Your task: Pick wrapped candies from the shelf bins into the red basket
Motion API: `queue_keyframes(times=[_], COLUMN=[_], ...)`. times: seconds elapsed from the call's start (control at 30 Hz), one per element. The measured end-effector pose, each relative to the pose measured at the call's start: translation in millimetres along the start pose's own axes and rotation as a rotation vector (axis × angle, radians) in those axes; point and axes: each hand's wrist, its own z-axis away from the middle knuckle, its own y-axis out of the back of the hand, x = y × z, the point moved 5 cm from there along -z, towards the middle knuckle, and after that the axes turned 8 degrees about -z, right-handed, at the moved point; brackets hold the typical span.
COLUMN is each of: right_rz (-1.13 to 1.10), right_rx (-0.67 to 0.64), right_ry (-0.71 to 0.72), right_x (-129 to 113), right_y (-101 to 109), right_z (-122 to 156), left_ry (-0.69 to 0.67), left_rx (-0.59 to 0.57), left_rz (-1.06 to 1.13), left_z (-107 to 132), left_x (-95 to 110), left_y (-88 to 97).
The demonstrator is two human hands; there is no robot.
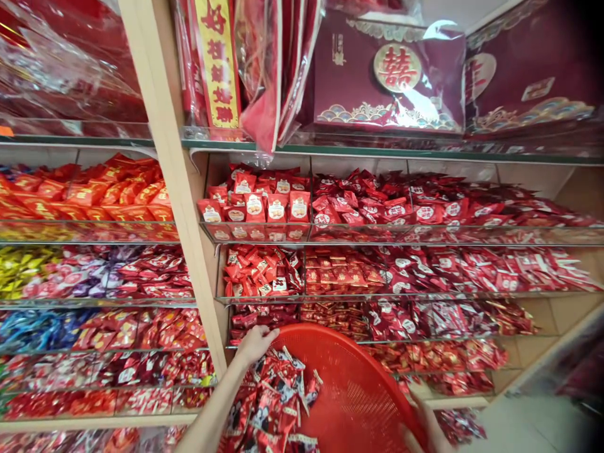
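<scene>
Head cam here: a round red plastic mesh basket (349, 390) piled with red foil candy packets (274, 402) sits tilted at the bottom of the shot, its rim up near the shelves. Left hand (255, 345) is clamped on that rim, the closer hand to the shelves. Right hand (425, 431) is low on the other side, grip hard to tell. Glass shelf bins of red sweets (255, 233) fill the view beyond.

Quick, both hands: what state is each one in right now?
Left hand: closed, holding the rim of the red basket.
Right hand: at the basket's edge, partly out of frame; grip cannot be told.
</scene>
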Motion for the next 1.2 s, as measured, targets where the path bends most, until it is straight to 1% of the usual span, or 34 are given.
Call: queue_keyframes(times=[0.07,0.1,0.13,0.2,0.23,0.27,0.3,0.37,0.43,0.53,0.67,0.77,0.87,0.93,1.07,1.13,1.2], right_rz=[0.236,0.303,0.347,0.466,0.543,0.609,0.662,0.725,0.712,0.654,0.609,0.493,0.387,0.353,0.263,0.175,0.085], right_rx=[0.053,0.012,-0.097,-0.408,-0.514,-0.617,-0.729,-0.834,-0.873,-0.87,-0.876,-0.894,-0.944,-0.986,-1.07,-1.127,-1.137], right_ry=[0.19,0.284,0.36,0.457,0.435,0.389,0.347,0.307,0.324,0.36,0.37,0.357,0.324,0.303,0.247,0.192,0.147], right_x=[-29.3,-47.4,-64.7,-90.9,-96.4,-97.1,-94.1,-83.3,-71.2,-55.8,-36.5,-20.3,-7.3,-3.9,-5.2,-3.9,-0.6], right_y=[-0.1,-6.4,-17.5,-47.2,-60.3,-72.9,-85.2,-103.9,-117.5,-128.7,-132.7,-131.6,-131.4,-132.5,-135.3,-137.4,-139.7], right_z=[-7.4,-10.8,-14.4,-21.2,-27.0,-33.5,-39.4,-52.5,-62.9,-71.5,-74.6,-76.3,-75.6,-73.2,-66.7,-63.9,-64.0], left_ry=[-0.016,-0.027,-0.039,-0.063,-0.072,-0.079,-0.083,-0.082,-0.074,-0.056,-0.034,-0.026,-0.043,-0.067,-0.086,-0.083,-0.08], left_rx=[-0.012,-0.015,-0.017,-0.017,-0.016,-0.016,-0.017,-0.017,-0.013,-0.002,0.007,0.014,0.029,0.037,0.037,0.037,0.037], left_rz=[-0.007,-0.01,-0.015,-0.026,-0.031,-0.036,-0.04,-0.048,-0.055,-0.069,-0.09,-0.135,-0.2,-0.221,-0.248,-0.26,-0.264], left_z=[-5.3,-8.0,-10.6,-14.5,-15.7,-16.4,-16.5,-15.8,-14.1,-11.2,-7.5,-4.6,-2.2,-1.3,-1.2,-1.3,-1.0], left_x=[12.1,18.3,24.7,36.9,42.3,47.0,50.8,55.6,57.3,56.7,55.2,56.2,59.5,61.8,62.3,61.6,61.4], left_y=[-7.0,-10.2,-13.2,-19.1,-21.9,-24.5,-26.9,-30.6,-33.0,-34.9,-36.6,-36.5,-35.6,-35.4,-36.3,-36.2,-35.4])
